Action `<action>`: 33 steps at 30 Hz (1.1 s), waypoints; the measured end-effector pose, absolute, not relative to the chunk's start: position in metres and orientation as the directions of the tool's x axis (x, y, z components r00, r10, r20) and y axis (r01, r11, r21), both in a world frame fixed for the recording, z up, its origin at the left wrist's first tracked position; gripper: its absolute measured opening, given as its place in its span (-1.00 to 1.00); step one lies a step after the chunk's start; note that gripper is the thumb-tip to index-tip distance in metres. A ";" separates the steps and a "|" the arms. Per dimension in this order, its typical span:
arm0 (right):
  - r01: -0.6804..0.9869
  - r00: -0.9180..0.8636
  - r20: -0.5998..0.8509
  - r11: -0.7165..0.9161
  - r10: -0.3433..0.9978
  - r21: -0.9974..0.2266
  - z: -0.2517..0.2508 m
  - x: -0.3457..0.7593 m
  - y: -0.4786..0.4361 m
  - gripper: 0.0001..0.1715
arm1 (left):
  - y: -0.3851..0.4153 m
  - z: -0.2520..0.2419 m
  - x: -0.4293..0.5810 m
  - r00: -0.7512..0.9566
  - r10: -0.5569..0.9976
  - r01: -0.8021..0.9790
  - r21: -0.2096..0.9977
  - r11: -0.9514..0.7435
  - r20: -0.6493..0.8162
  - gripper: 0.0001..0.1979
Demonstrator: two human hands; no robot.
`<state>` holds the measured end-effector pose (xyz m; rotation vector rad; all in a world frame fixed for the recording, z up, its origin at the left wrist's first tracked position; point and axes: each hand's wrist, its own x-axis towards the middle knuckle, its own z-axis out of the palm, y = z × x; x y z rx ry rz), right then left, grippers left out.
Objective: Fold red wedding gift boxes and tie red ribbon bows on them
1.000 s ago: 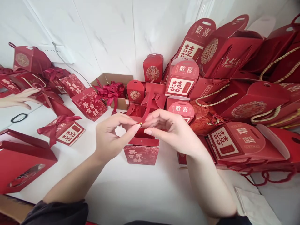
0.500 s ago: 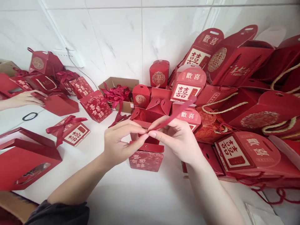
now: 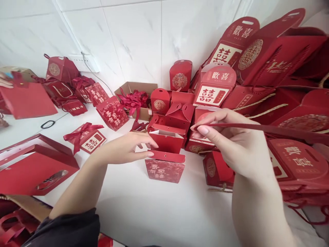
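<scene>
In my right hand (image 3: 239,147), a dark red ribbon (image 3: 259,127) is pinched between thumb and fingers, its end near the fingertips and its length trailing off to the right. My left hand (image 3: 128,147) is at the left edge of an upright red gift box (image 3: 165,170). Its thumb and fingers are apart, with the tips at the box's top edge; whether they press on it I cannot tell. The box has an open top, pale lettering on its floral front, and a small hole (image 3: 165,155) in the front flap.
Red gift boxes (image 3: 215,85) are piled at the right. Behind stands a cardboard box (image 3: 146,113) of ribbons (image 3: 135,101). A bow-tied box (image 3: 92,144) and a large red box (image 3: 28,168) lie left. Another person's hand (image 3: 5,80) holds a red box (image 3: 31,99) at far left.
My hands have parted. The right moved right and nearer with the ribbon; the left let go of it and lowered to the box's edge. At far left, the other person's box has been lifted.
</scene>
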<state>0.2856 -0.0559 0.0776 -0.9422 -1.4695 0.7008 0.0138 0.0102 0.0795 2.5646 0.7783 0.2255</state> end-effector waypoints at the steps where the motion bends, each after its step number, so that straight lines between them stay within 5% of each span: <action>1: 0.175 0.020 0.499 0.489 0.866 -0.855 0.078 0.287 -0.060 -0.91 | 0.009 0.079 0.013 0.825 0.565 0.496 0.468 -0.732 0.011 -0.76; 6: 0.318 -0.077 0.475 0.474 0.876 -0.821 0.073 0.289 -0.083 -0.92 | -0.005 0.078 0.019 0.851 0.526 0.479 0.400 -0.781 0.008 -0.65; 11: 0.437 -0.363 0.463 0.587 0.809 -0.682 0.068 0.284 -0.110 -0.91 | -0.027 0.072 0.030 0.833 0.518 0.483 0.200 -0.852 0.196 -0.84; 15: 0.465 -0.593 0.407 0.708 0.695 -0.532 0.063 0.279 -0.123 -0.79 | -0.045 0.061 0.040 0.832 0.493 0.422 0.286 -0.860 0.255 -0.80; 20: 0.498 -0.670 0.289 0.703 0.683 -0.508 0.049 0.274 -0.127 -0.78 | -0.059 0.044 0.042 0.839 0.469 0.315 0.458 -0.832 0.276 -0.81; 26: 0.546 -0.730 0.229 0.751 0.644 -0.371 0.044 0.279 -0.145 -0.76 | -0.058 0.029 0.037 0.705 0.377 0.266 0.269 -0.926 0.601 -0.77; 33: 0.610 -0.725 0.200 0.749 0.659 -0.258 0.051 0.284 -0.149 -0.77 | -0.053 0.031 0.035 0.646 0.401 0.357 0.207 -0.911 0.650 -0.77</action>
